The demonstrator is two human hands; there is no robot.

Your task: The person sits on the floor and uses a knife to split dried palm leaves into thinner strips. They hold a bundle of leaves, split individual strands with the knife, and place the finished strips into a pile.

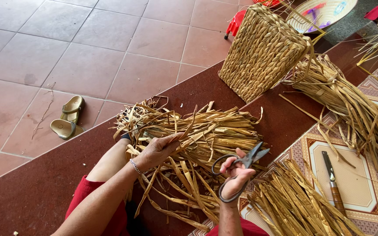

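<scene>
Head view. I am gripping a bunch of dried reed strips (197, 131) with my left hand (158, 150), fingers closed around the strands where they gather above my knee. The bunch is lying with its long axis running from lower left to upper right, its cut ends fanning toward the woven basket (263, 52). Loose strands are hanging down below my left hand toward my lap.

I am holding the scissors (241, 168) in my right hand (235, 177), fingers closed through the loops. The blades are pointing up and to the right, roughly parallel to the bunch's axis, and appear slightly parted, though the tips are too small to be sure. The scissors are sitting just to the right of and below the bunch, near its right edge; my left hand is the one in contact with the strips, the right hand being close but apart.

A second pile of strips (294, 201) is lying just right of my right hand. A knife (333, 183) is resting on the patterned mat (355, 183), well apart. Sandals (68, 118) are lying on the tiled floor (110, 43).
</scene>
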